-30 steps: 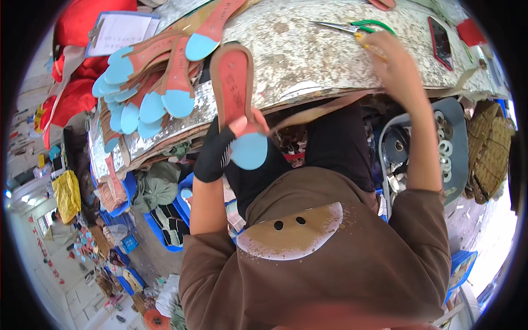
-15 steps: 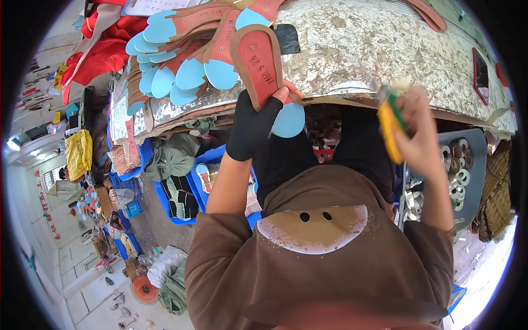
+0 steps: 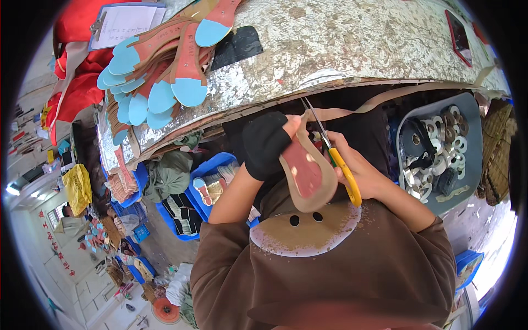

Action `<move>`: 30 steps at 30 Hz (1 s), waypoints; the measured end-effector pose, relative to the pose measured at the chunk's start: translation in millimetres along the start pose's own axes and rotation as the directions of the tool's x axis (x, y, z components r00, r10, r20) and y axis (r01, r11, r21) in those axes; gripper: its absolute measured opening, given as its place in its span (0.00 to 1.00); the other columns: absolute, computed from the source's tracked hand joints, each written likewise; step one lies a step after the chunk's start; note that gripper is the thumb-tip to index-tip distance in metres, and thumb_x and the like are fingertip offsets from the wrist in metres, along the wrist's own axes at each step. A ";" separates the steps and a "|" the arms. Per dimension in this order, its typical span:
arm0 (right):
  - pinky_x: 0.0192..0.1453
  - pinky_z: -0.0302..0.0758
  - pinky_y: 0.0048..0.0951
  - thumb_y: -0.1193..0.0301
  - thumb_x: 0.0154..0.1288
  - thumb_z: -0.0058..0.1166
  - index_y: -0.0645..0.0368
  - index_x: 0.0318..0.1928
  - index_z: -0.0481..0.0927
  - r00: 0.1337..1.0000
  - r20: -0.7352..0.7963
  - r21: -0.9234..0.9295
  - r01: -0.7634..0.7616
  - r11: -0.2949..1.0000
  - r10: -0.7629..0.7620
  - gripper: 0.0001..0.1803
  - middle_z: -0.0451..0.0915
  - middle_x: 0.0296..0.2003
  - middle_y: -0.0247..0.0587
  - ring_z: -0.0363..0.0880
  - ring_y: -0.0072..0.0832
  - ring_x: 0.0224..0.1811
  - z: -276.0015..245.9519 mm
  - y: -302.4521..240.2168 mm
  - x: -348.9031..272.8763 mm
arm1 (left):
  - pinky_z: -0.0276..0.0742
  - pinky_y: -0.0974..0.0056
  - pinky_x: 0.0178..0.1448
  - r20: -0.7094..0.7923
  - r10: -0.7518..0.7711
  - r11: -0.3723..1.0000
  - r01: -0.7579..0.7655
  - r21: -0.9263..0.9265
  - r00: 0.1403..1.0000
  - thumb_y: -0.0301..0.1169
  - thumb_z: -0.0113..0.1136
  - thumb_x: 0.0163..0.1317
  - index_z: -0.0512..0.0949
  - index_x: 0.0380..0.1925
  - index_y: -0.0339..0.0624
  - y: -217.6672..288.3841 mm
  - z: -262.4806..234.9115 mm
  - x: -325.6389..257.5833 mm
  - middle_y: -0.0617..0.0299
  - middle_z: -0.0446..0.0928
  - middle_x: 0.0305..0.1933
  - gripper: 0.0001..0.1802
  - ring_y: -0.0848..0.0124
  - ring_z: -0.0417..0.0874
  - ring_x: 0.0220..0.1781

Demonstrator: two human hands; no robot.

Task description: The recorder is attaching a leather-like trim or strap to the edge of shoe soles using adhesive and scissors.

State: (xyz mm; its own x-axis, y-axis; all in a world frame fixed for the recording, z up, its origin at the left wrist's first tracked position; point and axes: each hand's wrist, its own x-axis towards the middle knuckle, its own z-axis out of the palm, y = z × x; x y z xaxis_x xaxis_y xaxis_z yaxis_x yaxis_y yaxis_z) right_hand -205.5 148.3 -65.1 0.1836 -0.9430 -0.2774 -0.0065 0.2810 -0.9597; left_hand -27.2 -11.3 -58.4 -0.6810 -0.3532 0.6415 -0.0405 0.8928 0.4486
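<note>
My left hand (image 3: 268,144), in a black fingerless glove, grips a shoe insole (image 3: 308,173) with a red middle and a tan border. The insole hangs tilted over my lap, its wide end toward my body. In my right hand (image 3: 355,165) is a pair of scissors (image 3: 345,176) with yellow handles, their blades pointing away from me beside the insole's far end. A beige strip (image 3: 379,99) runs from that end off to the right along the table edge. Whether the blades touch the strip I cannot tell.
Several red and light-blue insoles (image 3: 188,91) lie piled on the worn table (image 3: 330,41), near a clipboard (image 3: 126,25) and a black patch (image 3: 237,48). A phone (image 3: 458,37) lies far right. Right of my lap stands a grey bin (image 3: 472,115) of tape rolls; blue crates (image 3: 214,162) stand left.
The insole has come off the table edge, down toward my lap, and turned. My right hand has brought the scissors left and down beside it. The beige strip now stretches from the insole.
</note>
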 end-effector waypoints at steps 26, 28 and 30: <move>0.32 0.75 0.29 0.64 0.44 0.77 0.57 0.55 0.77 0.840 -0.352 -0.527 0.186 0.829 -0.413 0.35 0.80 0.31 0.42 0.78 0.24 0.28 -66.4 -44.4 15.1 | 0.77 0.66 0.42 -0.216 -0.528 0.802 0.398 -0.446 0.821 0.27 0.64 0.62 0.79 0.38 0.35 30.4 -12.7 -21.1 0.55 0.81 0.35 0.07 0.69 0.81 0.37; 0.40 0.78 0.34 0.64 0.50 0.72 0.57 0.53 0.78 0.791 -0.389 -0.734 0.044 0.678 -0.472 0.29 0.82 0.39 0.46 0.84 0.31 0.36 -99.4 -67.0 25.2 | 0.76 0.66 0.43 -0.071 -0.770 0.488 0.514 -0.706 0.634 0.39 0.70 0.60 0.76 0.39 0.36 39.1 -17.7 -13.6 0.56 0.80 0.37 0.19 0.69 0.80 0.37; 0.48 0.76 0.35 0.70 0.56 0.66 0.60 0.55 0.78 0.684 -0.248 -0.968 -0.144 0.207 -0.686 0.24 0.82 0.45 0.38 0.81 0.27 0.42 -131.8 -71.8 36.6 | 0.75 0.67 0.42 -0.056 -0.789 0.448 0.511 -0.733 0.611 0.39 0.71 0.57 0.76 0.39 0.35 44.8 -20.9 -6.8 0.57 0.79 0.37 0.20 0.70 0.79 0.37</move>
State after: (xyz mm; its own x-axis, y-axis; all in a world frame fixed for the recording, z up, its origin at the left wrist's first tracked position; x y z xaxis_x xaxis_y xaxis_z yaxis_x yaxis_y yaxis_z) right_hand -327.8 70.2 -12.4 -0.1142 -0.8821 0.4570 -0.9791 0.0219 -0.2023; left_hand -9.1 25.3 -29.7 -0.3433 -0.9364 0.0731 0.1696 0.0147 0.9854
